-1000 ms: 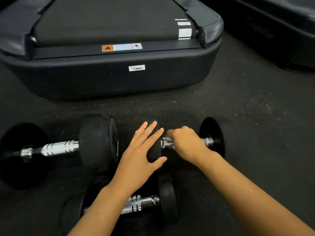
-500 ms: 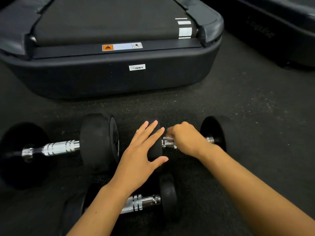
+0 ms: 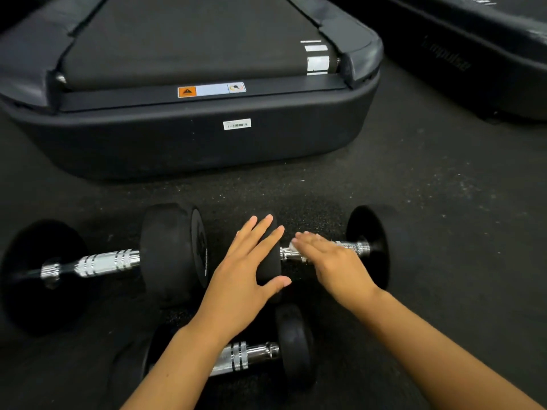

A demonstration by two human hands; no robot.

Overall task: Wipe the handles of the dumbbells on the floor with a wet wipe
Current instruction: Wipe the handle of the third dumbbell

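Three black dumbbells with chrome handles lie on the dark floor. My left hand (image 3: 245, 273) rests with straight fingers on the left head of the middle dumbbell (image 3: 370, 247). My right hand (image 3: 331, 261) lies flat over that dumbbell's chrome handle (image 3: 353, 247), fingers stretched out, blurred by motion. A small white bit of wet wipe (image 3: 293, 246) shows under its fingertips. The large dumbbell (image 3: 171, 253) lies to the left. A small dumbbell (image 3: 296, 347) lies nearest me, partly hidden by my left forearm.
A black treadmill deck (image 3: 192, 137) stands just beyond the dumbbells. Another dark machine (image 3: 473, 63) sits at the upper right. Speckled rubber floor (image 3: 444, 217) stretches to the right.
My right hand was curled round the middle dumbbell's handle; now its fingers are stretched flat over it. My left hand has stayed on the dumbbell's head.
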